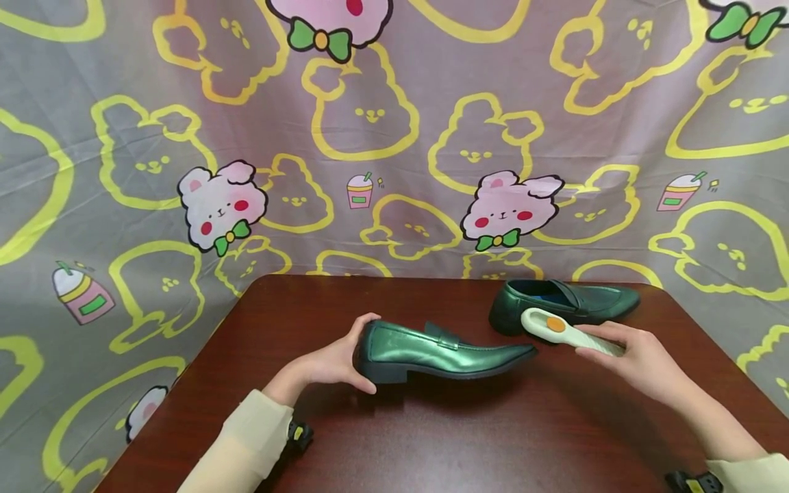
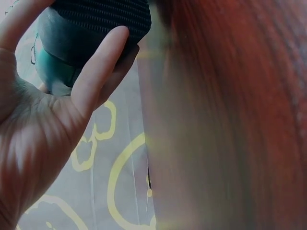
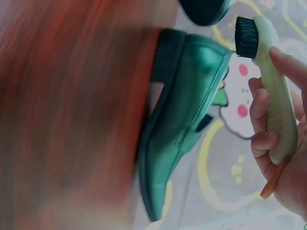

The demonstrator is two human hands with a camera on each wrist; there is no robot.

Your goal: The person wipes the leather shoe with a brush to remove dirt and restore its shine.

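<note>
A shiny dark green loafer (image 1: pixel 425 352) is held level just above the table, its toe pointing right. My left hand (image 1: pixel 333 359) grips it round the back, with thumb and fingers on either side of the heel (image 2: pixel 96 28). On the right, my right hand (image 1: pixel 641 359) holds a brush (image 1: pixel 564 330) with a pale green handle and an orange button. Dark bristles (image 3: pixel 246 37) show on its head in the right wrist view, touching nothing. Behind the brush, a second green loafer (image 1: pixel 592 301) rests upright on the table, toe to the right.
The dark reddish-brown table (image 1: pixel 468 438) has a glossy top. A grey curtain (image 1: pixel 394 233) with yellow outlines and cartoon rabbits hangs behind it and along both sides. Blue shows inside the second loafer.
</note>
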